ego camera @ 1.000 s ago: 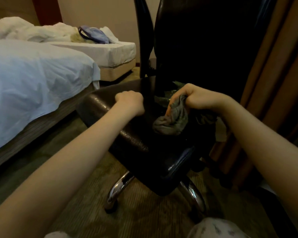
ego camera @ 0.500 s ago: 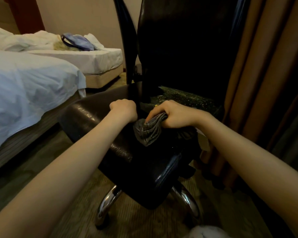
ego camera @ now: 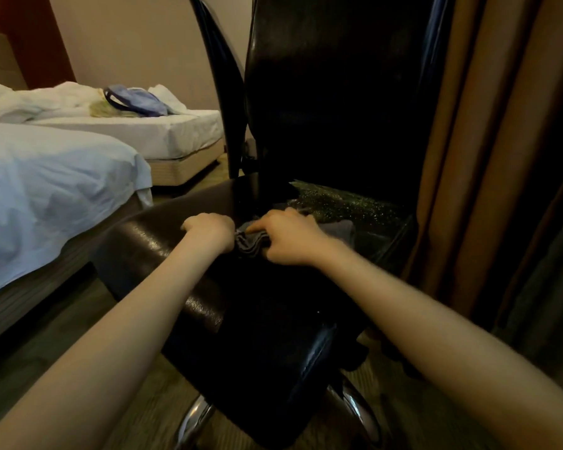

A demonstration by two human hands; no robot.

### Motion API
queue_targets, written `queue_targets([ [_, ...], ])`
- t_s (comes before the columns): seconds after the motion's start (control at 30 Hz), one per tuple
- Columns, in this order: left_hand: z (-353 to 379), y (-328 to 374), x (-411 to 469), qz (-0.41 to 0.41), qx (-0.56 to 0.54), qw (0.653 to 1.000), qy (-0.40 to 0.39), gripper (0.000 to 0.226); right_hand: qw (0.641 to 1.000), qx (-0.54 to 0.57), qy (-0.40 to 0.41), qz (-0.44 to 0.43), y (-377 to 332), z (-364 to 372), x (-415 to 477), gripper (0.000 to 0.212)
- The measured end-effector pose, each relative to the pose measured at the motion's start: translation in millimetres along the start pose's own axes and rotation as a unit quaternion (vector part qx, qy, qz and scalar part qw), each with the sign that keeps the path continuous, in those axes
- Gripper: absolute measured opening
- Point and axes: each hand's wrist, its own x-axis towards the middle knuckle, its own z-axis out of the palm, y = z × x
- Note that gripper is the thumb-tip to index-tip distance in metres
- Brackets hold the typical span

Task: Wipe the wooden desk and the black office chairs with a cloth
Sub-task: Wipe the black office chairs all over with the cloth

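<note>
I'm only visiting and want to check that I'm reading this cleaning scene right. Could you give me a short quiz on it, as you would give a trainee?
1. True or false: the right hand grips the grey cloth on the seat of the black chair.
2. Where does the left hand rest?
A. on the seat, beside the cloth
B. high on the backrest
C. on a bed
3. Fill in: the brown curtain hangs on the ___ side of the chair, as the person sees it.

Key: 1 true; 2 A; 3 right.
</note>
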Motion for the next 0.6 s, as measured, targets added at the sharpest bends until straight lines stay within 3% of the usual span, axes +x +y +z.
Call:
queue_targets([
  [0.1, -6.7, -2.6, 8.3, -0.003, 0.027, 1.0, 0.0, 0.046, 0.996, -0.046, 0.057, 0.058, 7.2, 8.3, 3.3, 0.053],
  [0.23, -5.6, -8.9, 14.0, -0.015, 0.022, 1.0, -0.001, 0.065, 0.985, -0.052, 0.064, 0.151, 38.5, 1.9, 23.8, 0.046],
  [0.37, -6.7, -12.9, 17.0, -0.015, -0.003, 1.0, 0.01, 0.065, 0.969, 0.114, 0.113, 0.188, 56.1, -18.2, 36.5, 0.044],
  [0.47, -13.4, -16.0, 21.7, -0.003, -0.023, 0.999, 0.032, 0.05, 0.961, 0.154, 0.151, 0.173, 52.0, -33.3, 42.4, 0.043],
  [0.53, -13.6, -18.1, 26.4, 0.01, -0.04, 0.998, 0.044, 0.043, 0.972, 0.157, 0.123, 0.126, 35.6, -24.5, 44.0, 0.042],
  [0.6, -10.8, -19.9, 32.6, 0.011, -0.055, 0.998, 0.038, 0.043, 0.991, 0.088, 0.073, 0.072, 20.3, -2.6, 45.4, 0.044],
])
